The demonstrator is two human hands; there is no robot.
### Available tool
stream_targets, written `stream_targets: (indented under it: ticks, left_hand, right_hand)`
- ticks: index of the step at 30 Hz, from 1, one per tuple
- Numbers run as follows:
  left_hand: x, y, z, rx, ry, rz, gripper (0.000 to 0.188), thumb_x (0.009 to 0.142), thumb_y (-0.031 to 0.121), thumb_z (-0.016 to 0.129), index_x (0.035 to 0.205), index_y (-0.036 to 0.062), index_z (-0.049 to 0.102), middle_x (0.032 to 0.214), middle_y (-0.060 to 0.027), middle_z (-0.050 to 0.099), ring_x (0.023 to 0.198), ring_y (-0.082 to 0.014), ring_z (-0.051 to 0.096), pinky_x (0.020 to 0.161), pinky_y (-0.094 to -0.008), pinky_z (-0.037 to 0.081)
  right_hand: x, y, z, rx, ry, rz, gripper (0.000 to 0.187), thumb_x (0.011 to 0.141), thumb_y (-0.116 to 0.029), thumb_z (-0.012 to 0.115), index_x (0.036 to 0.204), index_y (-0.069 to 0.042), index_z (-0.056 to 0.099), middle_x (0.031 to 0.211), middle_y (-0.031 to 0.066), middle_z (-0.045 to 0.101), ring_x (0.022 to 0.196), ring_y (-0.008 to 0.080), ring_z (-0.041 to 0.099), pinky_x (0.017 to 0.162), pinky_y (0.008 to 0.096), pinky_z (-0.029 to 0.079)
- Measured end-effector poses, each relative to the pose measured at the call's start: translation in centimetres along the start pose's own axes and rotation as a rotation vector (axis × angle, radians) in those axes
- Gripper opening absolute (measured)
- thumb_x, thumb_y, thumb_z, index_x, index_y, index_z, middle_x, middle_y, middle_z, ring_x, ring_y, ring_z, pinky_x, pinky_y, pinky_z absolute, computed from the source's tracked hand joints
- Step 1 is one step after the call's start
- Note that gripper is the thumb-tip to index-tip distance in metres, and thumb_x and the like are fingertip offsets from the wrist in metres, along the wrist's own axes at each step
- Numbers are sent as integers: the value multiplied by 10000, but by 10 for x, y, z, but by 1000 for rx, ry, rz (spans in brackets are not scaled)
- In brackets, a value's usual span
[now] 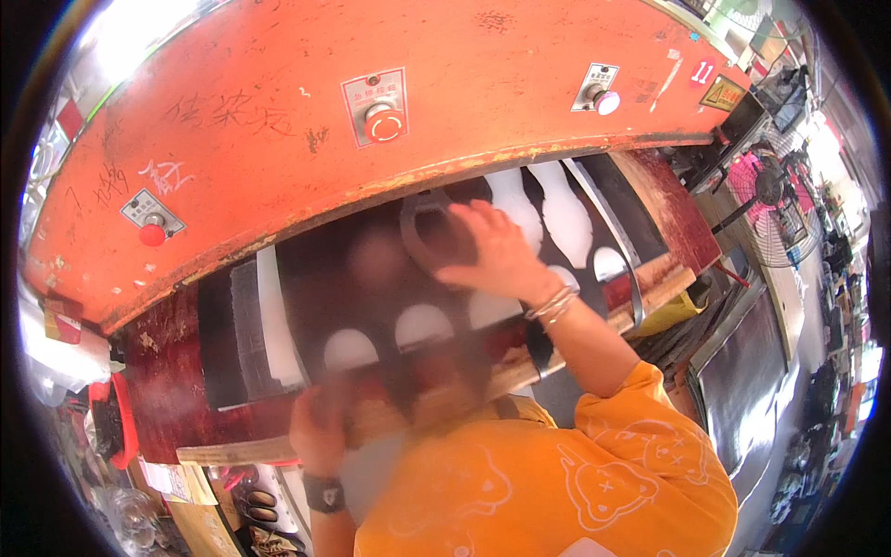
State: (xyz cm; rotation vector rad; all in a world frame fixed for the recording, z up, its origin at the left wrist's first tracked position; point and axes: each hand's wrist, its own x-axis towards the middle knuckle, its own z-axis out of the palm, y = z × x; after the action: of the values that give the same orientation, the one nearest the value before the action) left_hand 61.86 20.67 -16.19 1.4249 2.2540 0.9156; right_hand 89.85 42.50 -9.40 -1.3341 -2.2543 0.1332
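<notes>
My right hand point(501, 252) reaches over a black sheet point(325, 278), thumb and fingers spread across the right side of a grey, ring-shaped cutting die point(409, 234), seemingly gripping its edge. The hand hides part of the die. White half-round openings point(424, 325) run along the sheet's near side, and long sole-shaped openings point(564, 215) show at its far right. My left hand point(316, 432) is at the near edge of the work surface, left of the sheet's hanging strips. Motion blurs its fingers, so what it touches cannot be made out.
A large orange press beam point(278, 111) spans the far side, carrying a red push button point(383, 123). Beneath lies a worn dark-red bed point(162, 371) with a wooden front edge point(241, 452). A floor fan point(768, 186) stands at the right, shoes point(264, 506) below left.
</notes>
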Motion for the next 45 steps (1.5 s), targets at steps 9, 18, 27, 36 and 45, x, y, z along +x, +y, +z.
stream_targets:
  ticks: [9, 18, 27, 36, 45]
  left_hand:
    - [-27, 100, 13, -63, -393, 826, 450, 662, 101, 712, 1097, 106, 593, 1063, -102, 564, 996, -307, 539, 844, -403, 449]
    - [-24, 130, 89, 58, -340, 1226, 547, 661, 65, 612, 1200, 110, 523, 1294, -134, 470, 1228, -299, 421, 1038, -431, 323]
    - [-86, 139, 81, -106, -725, 1135, 523, 734, 71, 569, 1252, 70, 494, 1348, -145, 442, 1289, -317, 368, 1077, -447, 280]
    - [-228, 111, 90, -403, -925, 961, 427, 859, 211, 536, 1236, 14, 505, 1324, -123, 475, 1321, -280, 324, 1112, -395, 230]
    - [-234, 104, 103, -38, -678, 1226, 388, 859, 203, 485, 1231, 97, 507, 1321, -96, 459, 1284, -278, 376, 1073, -396, 312]
  right_hand:
    - [-44, -14, -18, 494, -155, 159, 792, 566, -128, 774, 1300, -88, 479, 1367, 214, 388, 1249, 267, 400, 1033, 348, 332]
    - [-139, 44, -121, 1345, 15, 379, 867, 617, -267, 694, 1344, 55, 347, 1290, 190, 475, 1129, 266, 521, 983, 348, 390]
    - [-127, 65, -161, 1067, -200, 182, 807, 609, -215, 669, 1319, 64, 406, 1305, 163, 468, 1226, 247, 422, 1062, 358, 261]
    - [-107, 43, -122, 1065, -543, -118, 678, 664, -73, 724, 1295, -26, 481, 1308, 141, 468, 1225, 211, 411, 1046, 326, 285]
    - [-97, 21, -59, 195, -565, -497, 715, 613, -200, 732, 1281, -159, 481, 1412, 155, 313, 1282, 392, 305, 1058, 457, 291]
